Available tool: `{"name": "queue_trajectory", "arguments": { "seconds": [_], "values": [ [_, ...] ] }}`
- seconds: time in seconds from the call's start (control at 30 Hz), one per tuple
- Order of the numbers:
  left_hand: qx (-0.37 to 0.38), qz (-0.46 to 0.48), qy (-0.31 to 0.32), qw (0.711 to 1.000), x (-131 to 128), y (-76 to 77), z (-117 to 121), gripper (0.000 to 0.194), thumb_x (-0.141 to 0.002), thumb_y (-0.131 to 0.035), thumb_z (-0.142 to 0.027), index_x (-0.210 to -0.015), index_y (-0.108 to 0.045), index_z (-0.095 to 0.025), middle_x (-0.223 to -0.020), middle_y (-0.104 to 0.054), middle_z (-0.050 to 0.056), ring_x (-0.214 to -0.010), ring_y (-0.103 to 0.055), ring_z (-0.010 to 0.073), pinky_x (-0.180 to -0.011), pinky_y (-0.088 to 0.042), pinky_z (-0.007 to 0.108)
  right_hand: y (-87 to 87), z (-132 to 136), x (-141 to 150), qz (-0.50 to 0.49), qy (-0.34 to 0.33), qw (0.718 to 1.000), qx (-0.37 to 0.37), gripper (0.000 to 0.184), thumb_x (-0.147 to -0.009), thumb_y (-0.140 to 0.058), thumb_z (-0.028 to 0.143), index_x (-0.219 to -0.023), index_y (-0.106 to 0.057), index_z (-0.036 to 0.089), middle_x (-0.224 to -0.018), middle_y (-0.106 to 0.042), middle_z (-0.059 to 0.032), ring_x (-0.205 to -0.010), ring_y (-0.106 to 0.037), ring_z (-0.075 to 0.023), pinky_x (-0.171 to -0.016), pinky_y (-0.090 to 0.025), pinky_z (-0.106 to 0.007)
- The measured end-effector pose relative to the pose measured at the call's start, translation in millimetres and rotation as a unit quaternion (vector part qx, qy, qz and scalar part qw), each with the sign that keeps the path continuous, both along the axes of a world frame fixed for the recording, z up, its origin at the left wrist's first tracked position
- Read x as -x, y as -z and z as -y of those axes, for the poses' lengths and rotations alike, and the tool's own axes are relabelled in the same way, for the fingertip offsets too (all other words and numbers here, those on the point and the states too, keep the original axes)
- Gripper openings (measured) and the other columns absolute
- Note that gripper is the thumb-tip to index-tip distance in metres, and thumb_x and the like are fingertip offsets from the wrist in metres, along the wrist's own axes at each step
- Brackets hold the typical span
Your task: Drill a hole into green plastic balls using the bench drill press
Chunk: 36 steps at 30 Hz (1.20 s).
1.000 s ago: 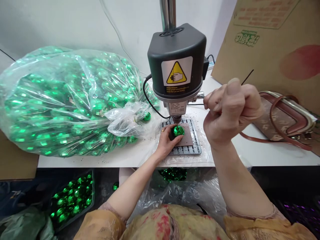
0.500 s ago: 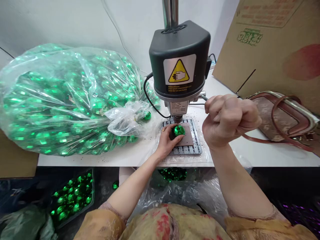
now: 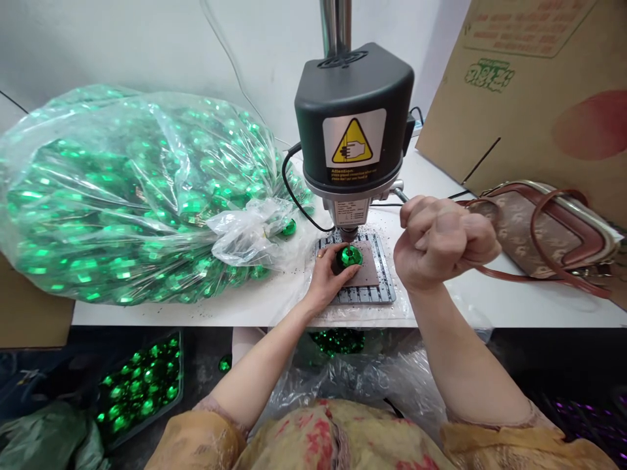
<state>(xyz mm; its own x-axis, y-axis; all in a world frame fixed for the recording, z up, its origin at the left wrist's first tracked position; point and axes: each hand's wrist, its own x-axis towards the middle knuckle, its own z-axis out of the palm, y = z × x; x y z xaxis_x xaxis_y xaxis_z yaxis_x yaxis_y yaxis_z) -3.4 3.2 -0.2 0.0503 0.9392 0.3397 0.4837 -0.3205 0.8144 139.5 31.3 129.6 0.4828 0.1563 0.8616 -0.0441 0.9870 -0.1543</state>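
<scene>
A shiny green faceted ball [image 3: 351,256] rests on a brown board [image 3: 367,273] over the slotted metal base [image 3: 386,287] of a bench drill press [image 3: 353,117]. My left hand [image 3: 327,274] grips the ball from the left, thumb in front and fingers behind. Just above the ball is the drill chuck [image 3: 349,234], and the bit reaches down to the ball's top. To the right, my right hand [image 3: 443,241] is closed in a fist around the press's feed lever [image 3: 400,193], most of which the fingers hide.
A big clear bag [image 3: 142,196] of green balls fills the table's left side. On the right are a brown handbag [image 3: 548,228] and a cardboard box [image 3: 529,85]. Below the table edge stands a crate [image 3: 180,378] of green balls. Dark crumbs lie around the base.
My right hand has shifted slightly left and down on the lever. My left hand and the ball have stayed in place under the chuck.
</scene>
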Motion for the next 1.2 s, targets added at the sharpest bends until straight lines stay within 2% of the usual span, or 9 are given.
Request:
{"name": "queue_trajectory", "arguments": {
  "seconds": [0.23,0.4,0.53,0.7,0.8,0.87,1.0,1.1,1.2],
  "values": [
    [-0.001,0.011,0.009,1.000,0.8,0.9,-1.0,0.045,-0.083,-0.077,-0.033,-0.123,-0.062,-0.022,-0.120,-0.066,0.008,-0.115,-0.058,0.0249,-0.100,-0.047,0.039,5.7,3.5,2.5,-0.019,0.009,1.000,0.013,0.051,-0.086,-0.057,0.018,-0.056,-0.016,0.015,-0.043,-0.021,0.0076,-0.037,-0.025,0.0005,-0.044,-0.035,-0.021],
    [-0.016,-0.003,-0.024,1.000,-4.3,-3.5,1.0,0.043,-0.082,-0.078,-0.032,-0.121,-0.063,-0.022,-0.116,-0.068,0.008,-0.111,-0.061,0.0248,-0.095,-0.049,0.039,-28.7,6.1,2.7,-0.060,0.009,0.985,0.159,0.050,-0.088,-0.061,0.030,-0.054,-0.026,0.018,-0.045,-0.027,0.0075,-0.039,-0.029,-0.0005,-0.042,-0.032,-0.022],
    [-0.121,-0.050,-0.073,0.989,-4.5,-11.7,28.5,0.039,-0.082,-0.077,-0.036,-0.114,-0.061,-0.021,-0.103,-0.067,0.007,-0.098,-0.064,0.0230,-0.086,-0.052,0.038,-53.3,5.9,0.2,-0.032,-0.007,0.974,0.224,0.041,-0.088,-0.060,0.027,-0.057,-0.033,0.018,-0.046,-0.032,0.0083,-0.043,-0.034,0.0004,-0.045,-0.030,-0.019],
    [-0.287,-0.209,0.080,0.931,22.7,4.0,97.9,0.045,-0.081,-0.074,-0.049,-0.114,-0.060,-0.022,-0.084,-0.064,0.003,-0.073,-0.062,0.0208,-0.064,-0.052,0.035,-54.3,6.3,-1.3,-0.012,-0.011,0.978,0.209,0.037,-0.090,-0.056,0.027,-0.060,-0.036,0.017,-0.048,-0.036,0.0093,-0.044,-0.036,0.0022,-0.048,-0.030,-0.018],
    [-0.267,-0.349,0.159,0.884,44.8,21.9,130.8,0.039,-0.085,-0.070,-0.051,-0.114,-0.063,-0.025,-0.086,-0.067,0.005,-0.073,-0.065,0.0236,-0.059,-0.053,0.036,-52.7,7.5,-1.5,-0.012,-0.013,0.977,0.211,0.037,-0.090,-0.056,0.028,-0.060,-0.037,0.017,-0.049,-0.036,0.0091,-0.045,-0.036,0.0030,-0.050,-0.030,-0.018],
    [-0.252,-0.375,0.176,0.875,55.8,27.5,137.0,0.039,-0.087,-0.068,-0.052,-0.117,-0.063,-0.028,-0.095,-0.069,0.006,-0.082,-0.068,0.0251,-0.065,-0.057,0.037,-52.5,8.1,-1.7,-0.012,-0.016,0.976,0.216,0.037,-0.089,-0.056,0.030,-0.061,-0.037,0.017,-0.050,-0.037,0.0092,-0.045,-0.036,0.0032,-0.050,-0.029,-0.019],
    [-0.267,-0.305,0.083,0.911,67.4,13.9,93.7,0.026,-0.096,-0.055,-0.023,-0.122,-0.059,-0.026,-0.099,-0.069,0.006,-0.092,-0.067,0.0217,-0.084,-0.057,0.038,-51.7,7.4,-1.5,-0.011,-0.008,0.976,0.218,0.037,-0.089,-0.057,0.034,-0.062,-0.037,0.017,-0.049,-0.039,0.0103,-0.045,-0.035,0.0026,-0.050,-0.028,-0.020],
    [-0.194,-0.266,-0.042,0.943,73.6,-7.4,20.1,0.035,-0.095,-0.041,-0.010,-0.121,-0.062,-0.020,-0.112,-0.067,0.014,-0.111,-0.063,0.0280,-0.097,-0.051,0.047,-50.6,5.3,-1.5,-0.025,-0.008,0.978,0.205,0.037,-0.088,-0.059,0.035,-0.062,-0.038,0.018,-0.048,-0.039,0.0102,-0.044,-0.034,0.0015,-0.049,-0.028,-0.020],
    [-0.029,-0.173,-0.167,0.970,80.4,-22.3,-55.2,0.022,-0.089,-0.053,-0.013,-0.104,-0.068,-0.017,-0.114,-0.067,0.017,-0.122,-0.057,0.0337,-0.106,-0.042,0.052,-49.9,3.6,-2.2,-0.036,-0.012,0.980,0.197,0.038,-0.086,-0.063,0.036,-0.061,-0.040,0.019,-0.046,-0.040,0.0090,-0.042,-0.034,-0.0015,-0.046,-0.028,-0.024]
  ]
}}
